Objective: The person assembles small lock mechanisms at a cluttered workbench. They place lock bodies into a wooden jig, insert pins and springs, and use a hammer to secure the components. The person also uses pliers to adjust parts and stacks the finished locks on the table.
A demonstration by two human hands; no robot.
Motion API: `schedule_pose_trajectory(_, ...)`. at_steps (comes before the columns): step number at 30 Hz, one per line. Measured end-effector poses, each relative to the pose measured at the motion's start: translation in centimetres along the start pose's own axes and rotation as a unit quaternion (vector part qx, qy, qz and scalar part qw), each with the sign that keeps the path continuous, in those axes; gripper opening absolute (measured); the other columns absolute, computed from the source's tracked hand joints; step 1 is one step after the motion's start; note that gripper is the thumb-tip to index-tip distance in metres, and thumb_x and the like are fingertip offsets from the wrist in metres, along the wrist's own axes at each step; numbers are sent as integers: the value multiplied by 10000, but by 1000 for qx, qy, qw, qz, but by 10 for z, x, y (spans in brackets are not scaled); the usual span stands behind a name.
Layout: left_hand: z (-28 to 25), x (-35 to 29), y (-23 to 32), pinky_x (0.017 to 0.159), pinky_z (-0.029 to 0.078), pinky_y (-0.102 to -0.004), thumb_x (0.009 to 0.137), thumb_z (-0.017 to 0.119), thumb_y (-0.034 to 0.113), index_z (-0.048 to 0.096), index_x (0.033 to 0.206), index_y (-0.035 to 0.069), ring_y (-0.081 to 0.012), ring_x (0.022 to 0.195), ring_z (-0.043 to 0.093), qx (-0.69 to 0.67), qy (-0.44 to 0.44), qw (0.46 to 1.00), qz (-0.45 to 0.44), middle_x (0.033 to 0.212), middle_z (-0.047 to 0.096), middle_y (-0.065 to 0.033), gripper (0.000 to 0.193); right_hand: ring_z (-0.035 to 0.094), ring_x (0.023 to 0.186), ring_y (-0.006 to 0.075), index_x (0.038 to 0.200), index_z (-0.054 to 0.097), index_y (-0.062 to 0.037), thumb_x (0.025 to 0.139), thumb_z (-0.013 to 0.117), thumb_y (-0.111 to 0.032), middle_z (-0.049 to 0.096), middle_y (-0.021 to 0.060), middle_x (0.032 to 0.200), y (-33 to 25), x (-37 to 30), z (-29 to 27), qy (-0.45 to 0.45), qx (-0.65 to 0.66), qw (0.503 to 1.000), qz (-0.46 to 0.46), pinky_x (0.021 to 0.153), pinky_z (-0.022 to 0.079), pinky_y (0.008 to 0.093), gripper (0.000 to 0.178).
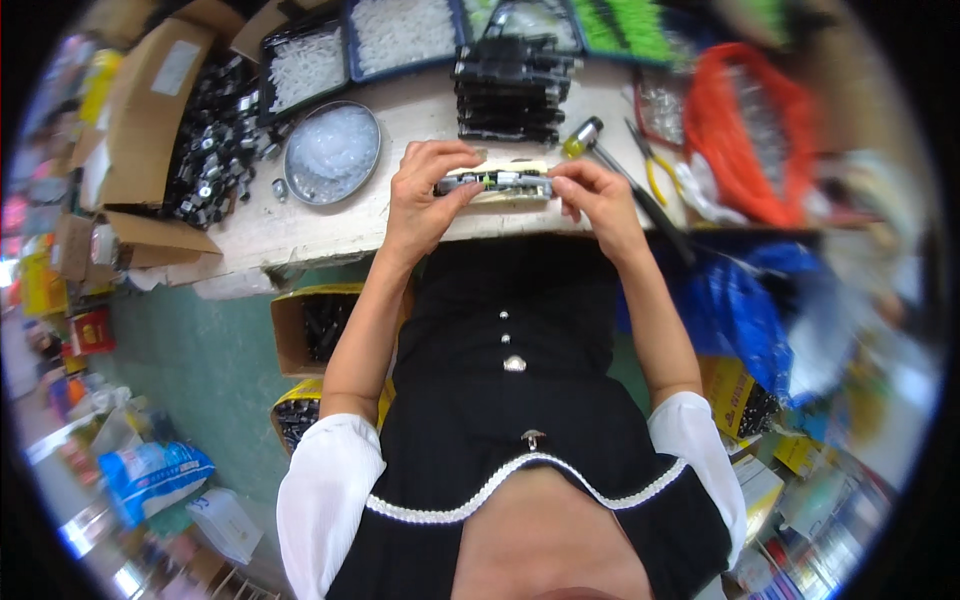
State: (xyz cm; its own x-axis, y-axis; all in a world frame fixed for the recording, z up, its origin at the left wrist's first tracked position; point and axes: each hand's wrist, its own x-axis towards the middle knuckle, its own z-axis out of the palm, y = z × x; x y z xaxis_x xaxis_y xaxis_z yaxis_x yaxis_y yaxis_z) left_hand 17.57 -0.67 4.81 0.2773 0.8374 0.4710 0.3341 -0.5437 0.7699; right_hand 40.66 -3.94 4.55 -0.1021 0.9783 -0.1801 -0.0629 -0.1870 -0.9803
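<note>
The slim grey-and-black part (512, 181) lies lengthwise over a pale block (516, 196) near the front edge of the table (418, 110). The left hand (422, 192) sets its thumb against the part's left end, forefinger arched away; whether its other fingers grip cannot be told. The right hand (603, 200) pinches the right end between thumb and forefinger.

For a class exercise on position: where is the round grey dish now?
In the head view, the dish sits left of centre on the bench, between the left hand and the cardboard box.
</note>
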Motion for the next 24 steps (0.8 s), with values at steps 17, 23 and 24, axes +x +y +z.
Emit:
schedule_pose_trajectory(17, 32, -12, -17, 804, 259, -368, 613, 724, 108, 668, 827, 107, -208, 902, 442, 192, 27, 980, -37, 864, 542, -3, 221, 588, 660, 106, 884, 643, -7, 813, 629, -123, 647, 64, 736, 9, 17, 7, 27, -175, 982, -61, 609, 457, 243, 137)
schedule_pose_trajectory(23, 33, -12, -18, 766, 273, -331, 614, 725, 97, 669, 799, 107, -181, 861, 483, 202, 30, 978, -34, 817, 572, 3, 193, 606, 674, 146, 872, 638, 3, 804, 622, -112, 646, 93, 750, 6, 22, 13, 14, -209, 974, -86, 634, 463, 264, 134)
schedule_pose_trajectory(24, 33, -12, -18, 763, 273, -331, 615, 724, 97, 669, 797, 107, -179, 855, 484, 199, 31, 979, -34, 809, 573, 5, 191, 607, 676, 153, 868, 637, 5, 803, 619, -109, 644, 94, 751, 6, 23, 13, 9, -219, 971, -95, 638, 463, 268, 133)
